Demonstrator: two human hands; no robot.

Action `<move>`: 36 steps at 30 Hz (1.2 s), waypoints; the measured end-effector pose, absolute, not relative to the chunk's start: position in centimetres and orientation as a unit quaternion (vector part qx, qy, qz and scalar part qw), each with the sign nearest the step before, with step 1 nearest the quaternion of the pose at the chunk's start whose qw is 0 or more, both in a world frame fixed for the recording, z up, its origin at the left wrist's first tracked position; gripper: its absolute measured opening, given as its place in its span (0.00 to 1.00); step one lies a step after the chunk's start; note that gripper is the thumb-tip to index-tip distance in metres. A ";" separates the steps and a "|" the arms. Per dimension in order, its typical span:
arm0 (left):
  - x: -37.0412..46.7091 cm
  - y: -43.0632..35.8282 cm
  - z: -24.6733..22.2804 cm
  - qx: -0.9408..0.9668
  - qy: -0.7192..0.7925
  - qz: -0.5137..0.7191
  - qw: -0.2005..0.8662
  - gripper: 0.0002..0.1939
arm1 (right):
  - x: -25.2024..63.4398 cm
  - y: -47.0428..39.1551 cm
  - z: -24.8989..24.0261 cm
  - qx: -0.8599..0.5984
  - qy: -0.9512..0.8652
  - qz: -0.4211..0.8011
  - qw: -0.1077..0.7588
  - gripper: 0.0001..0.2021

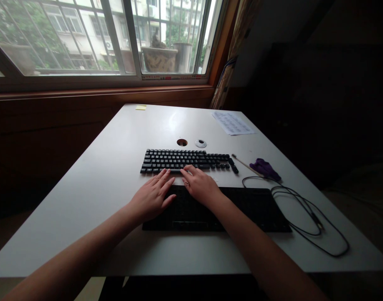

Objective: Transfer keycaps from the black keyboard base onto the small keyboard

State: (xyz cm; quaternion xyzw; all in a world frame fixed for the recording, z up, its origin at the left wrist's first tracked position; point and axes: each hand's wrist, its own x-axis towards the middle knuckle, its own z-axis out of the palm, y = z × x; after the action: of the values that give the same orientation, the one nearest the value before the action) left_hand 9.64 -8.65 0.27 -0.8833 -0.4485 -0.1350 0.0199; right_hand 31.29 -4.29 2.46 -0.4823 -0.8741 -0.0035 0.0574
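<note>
Rows of loose-looking black keycaps (175, 159) lie on the white table, laid out like a keyboard. Nearer to me is a black keyboard base (247, 209), partly covered by my hands and right forearm. My left hand (155, 192) is spread, palm down, its fingertips at the bottom row of keycaps and its thumb over the base. Beside it, my right hand (199, 184), with a ring on one finger, has its fingers bent and drawn together at the long key in the bottom row; what they hold, if anything, is hidden.
On the right, a black cable (304, 200) lies coiled near a purple cloth (265, 168) and a thin brush (244, 164). Printed paper (233, 123) and a yellow note (141, 107) lie farther back. Behind the keycaps are a table hole (182, 142) and a round cover (201, 143).
</note>
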 end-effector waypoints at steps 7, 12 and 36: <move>9.6 -8.6 0.2 -0.885 -0.446 -0.134 0.021 0.31 | 31.2 -4.4 2.7 -0.486 -0.872 0.005 0.051 0.22; 9.5 -8.6 0.1 -0.884 -0.447 -0.136 0.020 0.30 | 31.3 -4.4 2.6 -0.484 -0.873 0.008 0.058 0.22; 8.5 -8.9 2.4 -0.865 -0.457 -0.195 0.071 0.21 | 31.4 -4.5 2.7 -0.488 -0.871 0.003 0.065 0.22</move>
State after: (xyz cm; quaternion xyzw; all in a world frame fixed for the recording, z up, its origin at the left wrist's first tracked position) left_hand 8.52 -8.95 2.36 -0.8647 -0.4574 -0.1948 0.0712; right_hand 31.37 -4.51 2.71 -0.4876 -0.8706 0.0025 0.0653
